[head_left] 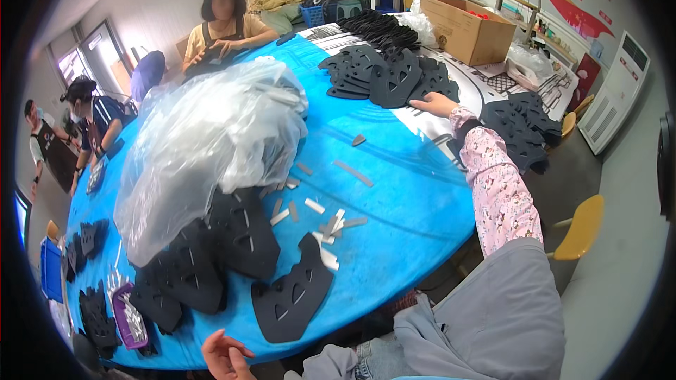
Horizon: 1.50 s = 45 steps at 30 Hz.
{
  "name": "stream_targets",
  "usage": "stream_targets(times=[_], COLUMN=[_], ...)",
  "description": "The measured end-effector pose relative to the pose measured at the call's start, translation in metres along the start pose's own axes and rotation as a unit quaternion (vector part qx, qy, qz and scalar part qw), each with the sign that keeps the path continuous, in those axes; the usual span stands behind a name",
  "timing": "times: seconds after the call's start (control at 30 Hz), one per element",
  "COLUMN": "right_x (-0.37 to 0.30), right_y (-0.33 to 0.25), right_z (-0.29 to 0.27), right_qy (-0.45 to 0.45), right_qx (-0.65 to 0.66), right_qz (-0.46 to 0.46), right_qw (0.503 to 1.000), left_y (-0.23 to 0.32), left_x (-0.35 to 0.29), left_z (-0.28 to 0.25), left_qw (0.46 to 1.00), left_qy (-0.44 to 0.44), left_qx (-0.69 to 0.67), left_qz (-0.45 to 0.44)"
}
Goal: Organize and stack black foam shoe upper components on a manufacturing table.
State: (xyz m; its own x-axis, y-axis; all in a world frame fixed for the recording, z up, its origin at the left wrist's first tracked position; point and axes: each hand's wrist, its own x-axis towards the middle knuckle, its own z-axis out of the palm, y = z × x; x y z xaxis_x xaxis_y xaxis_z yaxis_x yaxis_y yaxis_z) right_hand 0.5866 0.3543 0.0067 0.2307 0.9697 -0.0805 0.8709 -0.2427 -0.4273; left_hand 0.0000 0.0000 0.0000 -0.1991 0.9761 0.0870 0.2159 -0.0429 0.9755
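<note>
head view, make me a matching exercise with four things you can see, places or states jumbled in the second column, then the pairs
Things
1. purple tray
2. right hand
3. cardboard box
4. left hand

Places and states
A. open-topped, with red contents showing
B. near the picture's lower edge, with nothing visible in it
C. at the picture's lower left, holding pale strips
D. at the edge of a pile of black pieces

Right pairs
1-C, 2-D, 3-A, 4-B
</note>
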Motion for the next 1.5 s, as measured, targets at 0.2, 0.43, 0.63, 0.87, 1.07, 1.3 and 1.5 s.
stream_targets(times=[0.2, 0.43, 0.63, 0.87, 1.07, 1.3, 1.5], right_x=[0.074, 0.151, 0.174, 0.169, 0.18, 0.151, 0.145], right_y=[-0.013, -0.069, -0.089, -0.09, 0.012, 0.102, 0.084], right_z=[-0.029, -0.007, 0.012, 0.019, -0.042, -0.022, -0.04], right_qy=[0.094, 0.19, 0.091, 0.077, 0.333, 0.158, -0.042], right_qx=[-0.012, 0.006, -0.143, -0.169, 0.071, 0.077, 0.389], right_qz=[-0.024, -0.271, -0.082, -0.106, -0.049, 0.203, 0.089], right_qw=[0.995, 0.944, 0.982, 0.977, 0.939, 0.963, 0.916], left_y=[0.052, 0.034, 0.02, 0.005, 0.011, 0.002, 0.007], left_x=[0.04, 0.061, 0.07, 0.078, 0.078, 0.084, 0.084], left_z=[0.132, 0.166, 0.179, 0.189, 0.182, 0.18, 0.187], left_qw=[0.981, 0.982, 0.983, 0.977, 0.977, 0.973, 0.972], left_qy=[-0.156, -0.164, -0.159, -0.188, -0.193, -0.198, -0.209], left_qx=[-0.099, -0.096, -0.085, -0.084, -0.074, -0.092, -0.085], left_qz=[0.053, -0.003, -0.035, -0.045, -0.06, -0.069, -0.072])
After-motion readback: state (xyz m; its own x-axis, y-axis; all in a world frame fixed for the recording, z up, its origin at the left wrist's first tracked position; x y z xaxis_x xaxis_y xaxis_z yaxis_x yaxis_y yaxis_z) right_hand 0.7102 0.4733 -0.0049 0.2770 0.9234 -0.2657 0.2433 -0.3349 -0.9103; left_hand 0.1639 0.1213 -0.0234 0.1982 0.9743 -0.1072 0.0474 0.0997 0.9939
